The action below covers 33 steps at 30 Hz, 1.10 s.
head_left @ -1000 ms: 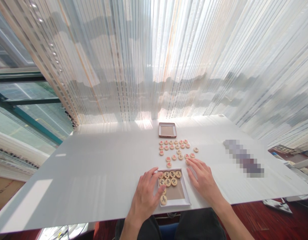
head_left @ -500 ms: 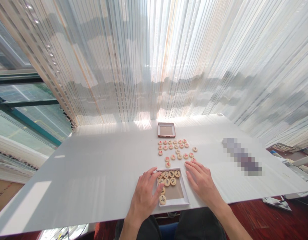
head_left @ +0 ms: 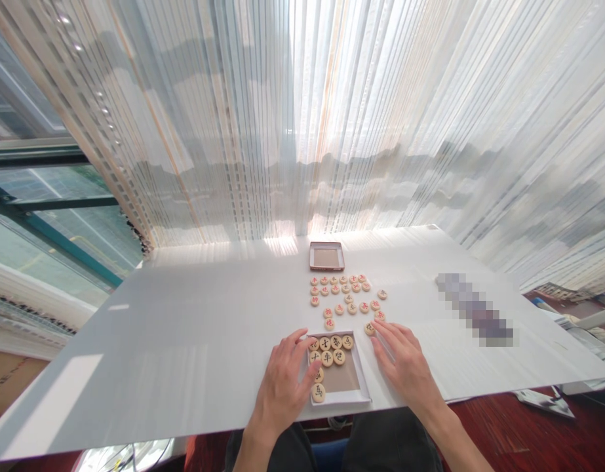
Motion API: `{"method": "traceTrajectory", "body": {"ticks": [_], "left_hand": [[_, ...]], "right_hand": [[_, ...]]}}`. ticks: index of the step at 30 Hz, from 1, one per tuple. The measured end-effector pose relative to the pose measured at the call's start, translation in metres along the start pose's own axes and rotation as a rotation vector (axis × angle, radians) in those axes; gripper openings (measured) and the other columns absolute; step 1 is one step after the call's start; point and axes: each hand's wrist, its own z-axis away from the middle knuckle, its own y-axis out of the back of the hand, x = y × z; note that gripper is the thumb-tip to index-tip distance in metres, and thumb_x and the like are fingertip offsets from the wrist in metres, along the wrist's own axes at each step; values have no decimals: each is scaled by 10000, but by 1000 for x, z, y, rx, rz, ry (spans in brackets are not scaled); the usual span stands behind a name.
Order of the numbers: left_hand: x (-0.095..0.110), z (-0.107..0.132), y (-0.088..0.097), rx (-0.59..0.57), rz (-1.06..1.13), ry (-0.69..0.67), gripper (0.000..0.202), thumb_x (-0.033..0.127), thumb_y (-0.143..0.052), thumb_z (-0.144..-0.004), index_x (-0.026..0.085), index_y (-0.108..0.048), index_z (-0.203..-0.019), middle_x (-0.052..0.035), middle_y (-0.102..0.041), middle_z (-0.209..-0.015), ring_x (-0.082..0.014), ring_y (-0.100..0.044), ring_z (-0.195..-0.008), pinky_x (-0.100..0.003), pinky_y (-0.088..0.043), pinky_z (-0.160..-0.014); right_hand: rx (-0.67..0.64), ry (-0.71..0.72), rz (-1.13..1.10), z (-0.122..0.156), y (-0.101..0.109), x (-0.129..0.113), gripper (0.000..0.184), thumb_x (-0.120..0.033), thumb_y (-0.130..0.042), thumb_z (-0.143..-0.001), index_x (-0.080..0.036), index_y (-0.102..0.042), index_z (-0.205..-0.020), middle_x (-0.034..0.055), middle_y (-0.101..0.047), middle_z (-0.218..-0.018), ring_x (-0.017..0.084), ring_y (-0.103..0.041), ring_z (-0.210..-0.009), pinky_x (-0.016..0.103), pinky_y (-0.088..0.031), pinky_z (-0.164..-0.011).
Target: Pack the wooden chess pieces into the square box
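A shallow white cardboard box (head_left: 364, 388) lies at the near edge of the table and holds several round wooden chess pieces with black characters (head_left: 326, 358). My left hand (head_left: 282, 387) rests on the box's left side, fingers spread, thumb over the pieces. My right hand (head_left: 405, 367) lies flat to the right of the box with fingers stretched out; its fingertips touch a loose piece (head_left: 370, 328). Several red-marked pieces (head_left: 339, 288) lie scattered beyond the box.
A small red-rimmed box lid (head_left: 326, 255) sits farther back near the sheer curtain (head_left: 331, 118). A blurred-out object (head_left: 474, 309) lies on the white table (head_left: 184, 328) at the right. My dark-trousered legs show below the table edge.
My right hand slid a loose piece back toward the box's upper right corner. The left hand stayed on the box.
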Motion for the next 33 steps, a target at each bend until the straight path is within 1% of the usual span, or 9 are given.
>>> {"method": "traceTrajectory", "body": {"ticks": [5,14,18,22,24,27,29,30,33], "left_hand": [[0,0,0,21,-11,-14,314,330,-496,-1000,267,-551,-1303,-80,-539,-1402,-266,-538,-1265,-461,-485,-1032],[-1,0,-1,51,-17,-32,315,319,-514,-989,255,-570,-1292,-84,-559,-1384,-266,-559,-1250,-448,-509,-1008],[0,0,0,32,-3,-15,320,334,-511,-993,259,-565,-1300,-83,-548,-1398,-266,-548,-1262,-458,-497,-1025],[0,1,0,11,40,9,322,349,-501,-1001,263,-554,-1308,-88,-525,-1420,-269,-525,-1281,-475,-477,-1044],[-1,1,1,19,78,16,323,355,-505,-1000,265,-557,-1306,-90,-522,-1423,-271,-518,-1289,-475,-470,-1051],[0,0,4,57,169,20,309,360,-517,-995,260,-576,-1282,-92,-539,-1404,-271,-509,-1299,-472,-444,-1078],[1,-2,5,95,256,41,279,359,-515,-997,258,-596,-1245,-86,-588,-1341,-257,-549,-1246,-449,-453,-1060],[3,-3,6,108,303,62,261,359,-512,-999,259,-606,-1221,-79,-623,-1288,-245,-585,-1189,-428,-474,-1025],[10,-9,9,102,440,137,223,376,-528,-993,259,-633,-1151,-45,-715,-1088,-205,-666,-965,-346,-521,-849]], "right_hand": [[-28,14,8,2,-3,-1,300,-274,-566,-971,-222,-628,-1259,79,-697,-1244,305,-597,-1145,481,-474,-972],[-65,-33,-66,0,6,-3,161,-269,-598,-959,-252,-654,-1108,63,-720,-1117,298,-615,-1088,473,-480,-936],[-64,-49,-110,-3,5,-3,130,-266,-599,-958,-249,-650,-1077,63,-719,-1060,287,-634,-1032,467,-496,-910],[-40,-80,-211,-3,5,-5,174,-272,-594,-960,-243,-638,-1126,76,-697,-1074,265,-648,-1003,431,-531,-882],[-29,-87,-282,-4,6,-8,225,-270,-598,-959,-242,-624,-1181,77,-686,-1078,238,-660,-944,387,-559,-814],[8,-43,-361,-7,9,-16,280,-249,-614,-948,-239,-609,-1228,66,-682,-1035,202,-662,-833,346,-573,-730],[24,3,-397,-10,9,-23,313,-231,-627,-940,-236,-600,-1252,64,-681,-1028,193,-661,-817,343,-580,-736],[24,25,-414,-11,9,-27,330,-220,-632,-937,-236,-595,-1264,65,-682,-1037,191,-664,-823,344,-583,-748],[12,84,-455,-16,7,-38,363,-185,-638,-929,-242,-589,-1284,72,-684,-1081,195,-675,-878,344,-592,-793]]}}
